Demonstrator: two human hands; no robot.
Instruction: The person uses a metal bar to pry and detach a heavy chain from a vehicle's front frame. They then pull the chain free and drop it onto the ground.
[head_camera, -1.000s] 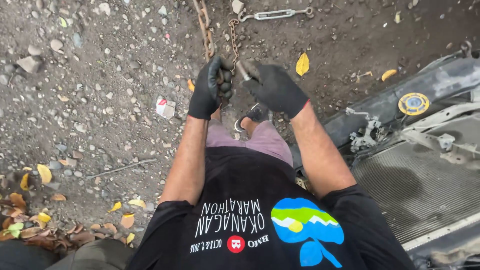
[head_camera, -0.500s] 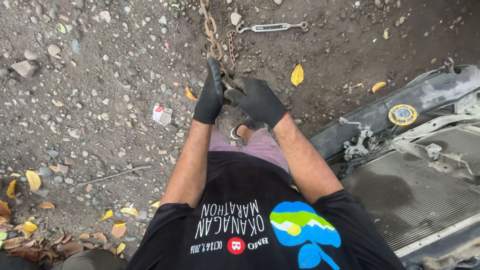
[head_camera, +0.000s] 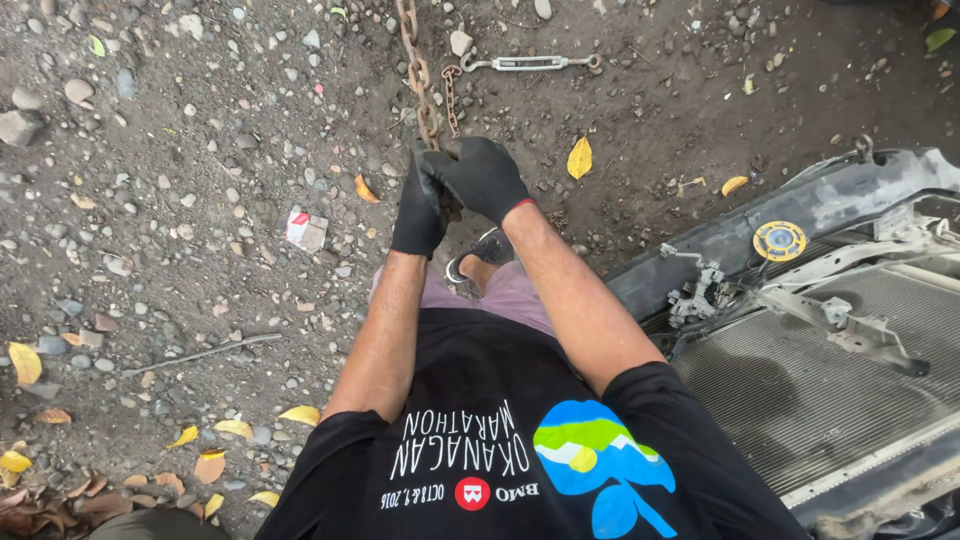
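Observation:
Both my hands wear black gloves and are closed around a rusty chain (head_camera: 412, 60) that runs from the top edge down into my grip. My left hand (head_camera: 418, 208) holds the chain lower down. Pressed against it from the right, my right hand (head_camera: 484, 176) wraps the chain just above. A thinner length of chain (head_camera: 450, 95) hangs beside the main one. The chain below my hands is hidden. One shoe (head_camera: 488, 247) shows under my wrists.
A metal turnbuckle (head_camera: 528, 63) lies on the gravel beyond my hands. At the right is a car's open front with a radiator (head_camera: 830, 390) and a yellow cap (head_camera: 779, 240). A crumpled wrapper (head_camera: 306, 230), a thin rod (head_camera: 200, 353) and fallen leaves lie at the left.
My hands have closed up against each other on the chain, the right one sliding in over the left. My view has shifted a little; the chain stays in my grip.

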